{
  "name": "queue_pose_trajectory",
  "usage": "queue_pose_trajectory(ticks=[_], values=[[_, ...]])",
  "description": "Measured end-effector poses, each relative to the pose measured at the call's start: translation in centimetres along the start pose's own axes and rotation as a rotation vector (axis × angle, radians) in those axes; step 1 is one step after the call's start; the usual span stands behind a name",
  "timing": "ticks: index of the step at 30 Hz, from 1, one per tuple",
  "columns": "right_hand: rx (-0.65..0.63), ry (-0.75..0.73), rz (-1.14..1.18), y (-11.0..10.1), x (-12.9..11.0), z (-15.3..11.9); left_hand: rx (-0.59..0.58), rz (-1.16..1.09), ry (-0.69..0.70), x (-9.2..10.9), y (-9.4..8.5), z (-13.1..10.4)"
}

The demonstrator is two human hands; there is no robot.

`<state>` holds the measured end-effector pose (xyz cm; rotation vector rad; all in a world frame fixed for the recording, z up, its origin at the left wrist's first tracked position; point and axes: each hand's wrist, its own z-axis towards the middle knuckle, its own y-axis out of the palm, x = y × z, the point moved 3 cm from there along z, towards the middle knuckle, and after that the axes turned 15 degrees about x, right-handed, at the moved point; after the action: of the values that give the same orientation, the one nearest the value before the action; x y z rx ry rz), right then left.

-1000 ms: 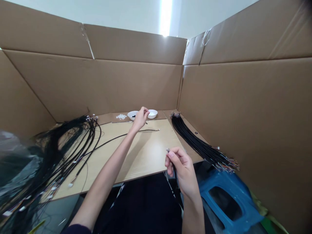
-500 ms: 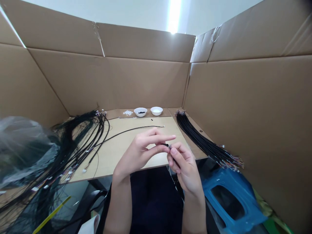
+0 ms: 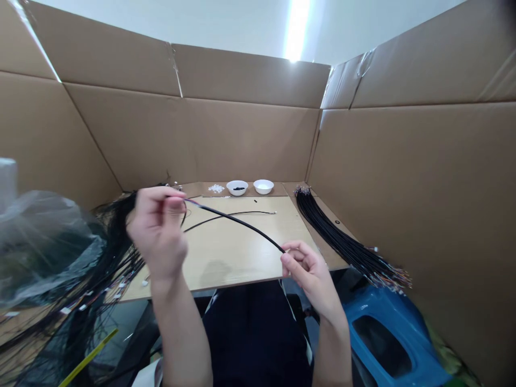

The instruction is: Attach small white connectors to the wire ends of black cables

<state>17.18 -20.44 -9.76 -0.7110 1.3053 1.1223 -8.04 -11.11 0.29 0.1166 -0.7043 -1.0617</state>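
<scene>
A black cable (image 3: pixel 242 221) stretches between my two hands above the table. My left hand (image 3: pixel 161 226), raised at the left and slightly blurred, pinches its end, where thin coloured wires come out of the black sheath. Lower down on the right, my right hand (image 3: pixel 308 277) grips the same cable between thumb and fingers. Beneath it, another black cable (image 3: pixel 250 212) lies on the table with a small pale connector at its tip. Past my left hand is a tangle of black cables (image 3: pixel 116 236) with white connectors, partly hidden by the hand.
At the back stand a white bowl (image 3: pixel 237 188) with small black pieces and another white bowl (image 3: pixel 263 187), beside loose white pieces (image 3: pixel 216 188). A bundle of black cables (image 3: pixel 330 231) lies right, near a blue plastic stool (image 3: pixel 382 322). Cardboard walls (image 3: pixel 250 129) enclose the table (image 3: pixel 242 258).
My left hand has moved away from my right hand, up and to the left, drawing the cable out between them. Before, both hands were close together over the table's front edge.
</scene>
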Motion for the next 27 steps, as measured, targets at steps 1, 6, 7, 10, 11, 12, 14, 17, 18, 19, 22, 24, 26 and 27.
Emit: queue_pose_trajectory(ticks=[1,6,7,10,11,12,14,17,18,19,22,24,26,27], values=[[0.042,-0.025,-0.035,-0.6,0.1,0.2,0.118,0.01,0.015,-0.8,-0.9,1.2],[0.154,-0.032,-0.025,-2.4,1.2,1.3,0.418,0.066,0.062,-1.7,-4.1,5.2],[0.162,-0.022,0.008,-2.3,1.5,1.6,0.378,0.093,0.041,-1.4,-4.1,5.3],[0.174,0.015,0.143,-1.2,1.8,3.1,0.403,0.104,0.044,0.0,-3.7,4.8],[0.172,0.025,0.192,-0.7,1.7,3.7,0.415,0.107,0.036,0.3,-3.4,4.4],[0.168,0.032,0.241,-0.2,1.4,4.3,0.427,0.106,0.022,0.6,-3.2,4.0],[0.164,0.037,0.332,0.5,0.7,5.5,0.372,0.1,-0.023,0.8,-2.8,3.0],[0.163,0.038,0.449,1.0,-0.5,6.5,0.2,0.036,-0.031,1.1,-3.0,1.0],[0.164,0.04,0.481,1.1,-0.8,6.6,0.063,0.038,-0.045,1.3,-3.1,0.1],[0.167,0.043,0.511,1.1,-1.0,6.6,-0.187,0.074,-0.067,1.5,-2.9,-0.9],[0.191,0.053,0.587,1.2,-1.0,6.0,-0.767,0.09,0.005,2.9,-2.8,-4.7],[0.216,0.058,0.634,1.5,-0.8,5.5,-0.987,0.085,0.132,4.0,-2.5,-7.3],[0.238,0.066,0.677,1.8,-0.6,5.1,-1.125,0.09,0.246,4.6,-2.0,-9.6],[0.247,0.069,0.698,1.9,-0.5,4.9,-1.166,0.1,0.292,4.7,-1.7,-10.6]])
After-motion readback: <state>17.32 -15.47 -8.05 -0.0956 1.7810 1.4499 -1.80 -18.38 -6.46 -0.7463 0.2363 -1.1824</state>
